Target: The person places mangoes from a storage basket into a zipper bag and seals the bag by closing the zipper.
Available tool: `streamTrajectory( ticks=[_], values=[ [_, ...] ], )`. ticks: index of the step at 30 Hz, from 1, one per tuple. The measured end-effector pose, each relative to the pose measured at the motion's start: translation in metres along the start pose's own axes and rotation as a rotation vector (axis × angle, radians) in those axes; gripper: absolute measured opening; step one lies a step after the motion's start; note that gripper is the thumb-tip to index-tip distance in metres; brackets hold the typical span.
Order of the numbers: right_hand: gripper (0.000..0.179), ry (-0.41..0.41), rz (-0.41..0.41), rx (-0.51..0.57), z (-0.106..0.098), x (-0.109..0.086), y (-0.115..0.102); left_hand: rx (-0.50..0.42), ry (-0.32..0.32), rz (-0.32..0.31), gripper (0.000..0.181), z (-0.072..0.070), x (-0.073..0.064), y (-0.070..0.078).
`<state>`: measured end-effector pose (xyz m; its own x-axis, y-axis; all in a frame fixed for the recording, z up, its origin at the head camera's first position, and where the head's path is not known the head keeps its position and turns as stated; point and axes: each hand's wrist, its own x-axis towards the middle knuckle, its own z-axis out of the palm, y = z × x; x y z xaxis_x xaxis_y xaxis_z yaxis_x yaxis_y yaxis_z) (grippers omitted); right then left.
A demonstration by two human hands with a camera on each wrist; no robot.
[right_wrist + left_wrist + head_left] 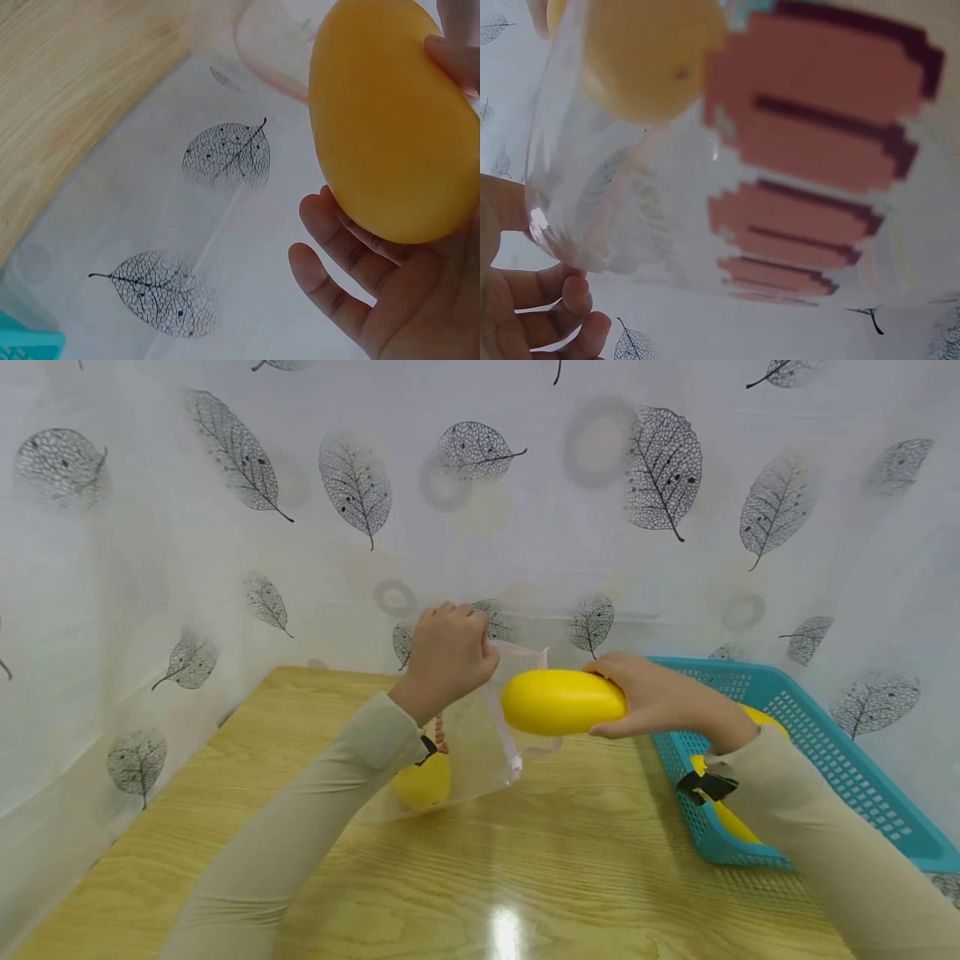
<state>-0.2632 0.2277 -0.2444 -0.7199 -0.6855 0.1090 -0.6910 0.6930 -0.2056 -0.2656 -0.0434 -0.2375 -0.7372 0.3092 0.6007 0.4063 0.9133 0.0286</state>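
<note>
My left hand [452, 652] pinches the top edge of a clear zip bag [480, 739] with a pink rim, holding it up off the table. Low in the bag lies a yellow fruit [422, 783], partly behind my left sleeve. At the bag's mouth, my right hand [660, 696] grips a smooth yellow mango [564, 702], its far end pointing at the opening. In the right wrist view the thumb and fingers curl round the mango [390, 127]. Pink printed shapes on the bag [802, 105] fill much of the left wrist view.
A teal plastic basket [832, 727] stands on the right of the wooden table [465, 885], with more yellow fruit [731, 822] inside, partly hidden by my right arm. A white curtain [525, 560] with leaf prints hangs behind the table and along its left side.
</note>
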Motion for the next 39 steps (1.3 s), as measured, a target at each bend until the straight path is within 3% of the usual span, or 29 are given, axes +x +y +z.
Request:
streamTrajectory(
  ticks=[9, 20, 29, 35, 39],
  values=[
    [0.062, -0.005, -0.029, 0.001, 0.018, 0.013, -0.008, 0.001, 0.038, 0.012, 0.014, -0.001, 0.000, 0.000],
    [0.060, 0.093, -0.031, 0.057, 0.030, 0.016, -0.013, 0.021, 0.097, 0.022, 0.014, -0.001, 0.001, 0.001],
    [0.047, 0.095, -0.066, 0.239, 0.034, 0.017, -0.013, 0.036, 0.129, 0.025, 0.014, -0.003, 0.000, 0.002],
    [0.027, 0.134, -0.158, 0.160, 0.040, 0.017, -0.010, 0.042, 0.115, 0.020, 0.013, -0.004, 0.000, 0.002],
    [0.020, 0.153, -0.148, 0.118, 0.045, 0.016, -0.004, 0.046, 0.109, 0.011, 0.012, -0.005, 0.001, 0.001]
  ],
)
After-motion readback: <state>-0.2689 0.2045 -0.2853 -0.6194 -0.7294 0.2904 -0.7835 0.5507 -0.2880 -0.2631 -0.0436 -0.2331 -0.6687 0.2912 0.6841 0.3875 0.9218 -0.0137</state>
